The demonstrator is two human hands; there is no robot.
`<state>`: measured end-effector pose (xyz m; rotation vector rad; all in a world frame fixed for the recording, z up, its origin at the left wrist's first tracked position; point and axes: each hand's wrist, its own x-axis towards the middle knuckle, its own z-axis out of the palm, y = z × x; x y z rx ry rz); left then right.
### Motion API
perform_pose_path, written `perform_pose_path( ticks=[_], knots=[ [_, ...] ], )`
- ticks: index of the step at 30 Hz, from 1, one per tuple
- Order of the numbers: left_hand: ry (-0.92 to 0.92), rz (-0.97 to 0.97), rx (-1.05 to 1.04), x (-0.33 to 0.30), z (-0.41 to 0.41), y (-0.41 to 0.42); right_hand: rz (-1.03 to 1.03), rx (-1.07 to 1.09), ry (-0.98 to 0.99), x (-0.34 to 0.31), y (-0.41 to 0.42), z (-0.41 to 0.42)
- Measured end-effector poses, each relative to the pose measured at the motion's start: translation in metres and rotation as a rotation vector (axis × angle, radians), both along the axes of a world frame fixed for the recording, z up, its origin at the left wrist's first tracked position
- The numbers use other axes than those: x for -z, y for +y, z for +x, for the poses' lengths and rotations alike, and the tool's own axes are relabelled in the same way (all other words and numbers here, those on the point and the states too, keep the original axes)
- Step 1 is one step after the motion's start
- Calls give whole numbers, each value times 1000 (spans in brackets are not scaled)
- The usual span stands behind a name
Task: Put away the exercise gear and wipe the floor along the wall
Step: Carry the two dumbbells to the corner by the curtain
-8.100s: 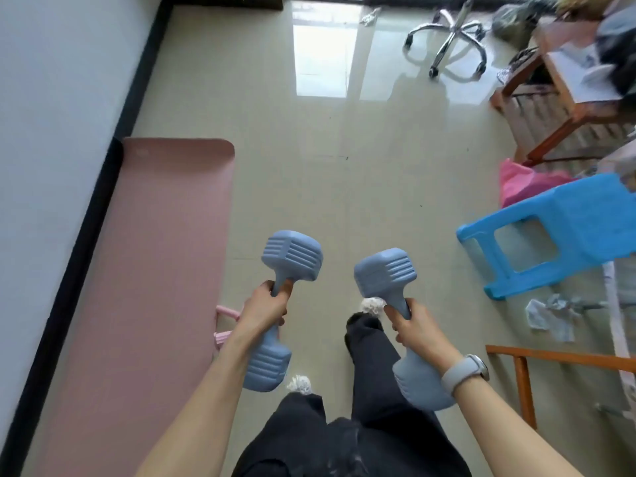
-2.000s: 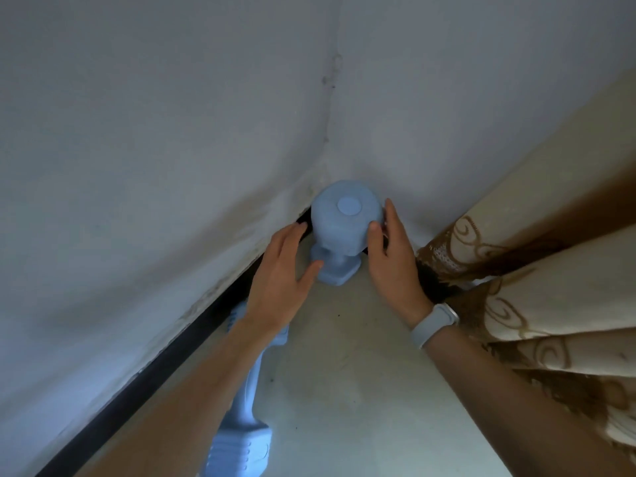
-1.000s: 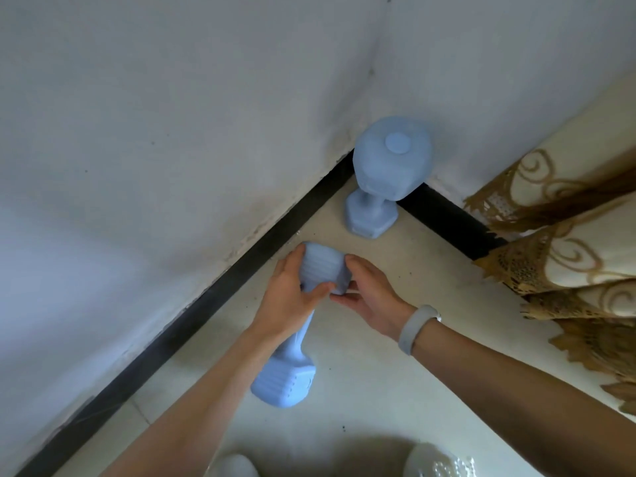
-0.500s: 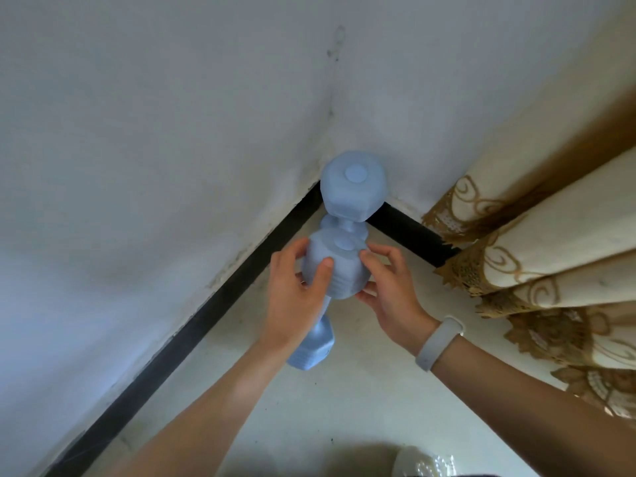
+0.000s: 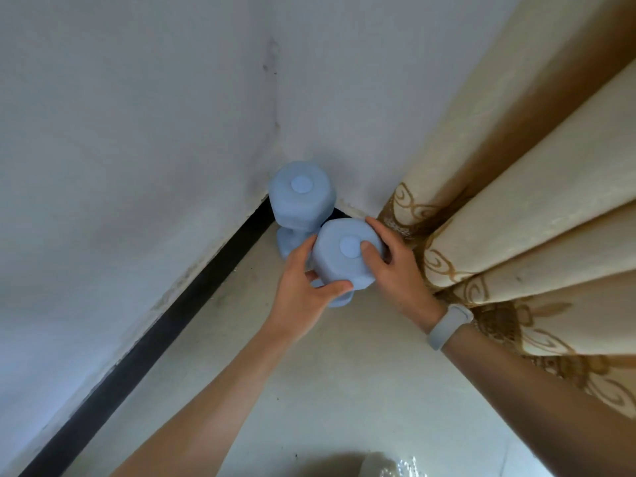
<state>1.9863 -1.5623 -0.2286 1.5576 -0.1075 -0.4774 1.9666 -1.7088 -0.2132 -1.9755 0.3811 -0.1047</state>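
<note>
Both hands, left hand (image 5: 303, 287) and right hand (image 5: 395, 270), grip the upright near dumbbell (image 5: 344, 256) at mid-frame, fingers curled round its top. It stands just beside the corner dumbbell (image 5: 301, 196).

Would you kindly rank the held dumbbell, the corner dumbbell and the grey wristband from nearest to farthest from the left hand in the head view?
1. Held dumbbell: gripped by the left hand.
2. Corner dumbbell: just beyond, upright in the corner.
3. Wristband: farthest, on the right wrist.
</note>
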Motion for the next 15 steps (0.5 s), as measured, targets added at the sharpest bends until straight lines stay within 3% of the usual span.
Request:
perform_pose_path(
  ticks=[10,15],
  knots=[
    [-69,-22,56,8,27,-22,-206,21,-13,2,-17,19],
    [-378,464,4,9,18,-15,-407,11,-82,7,-10,15]
  ],
)
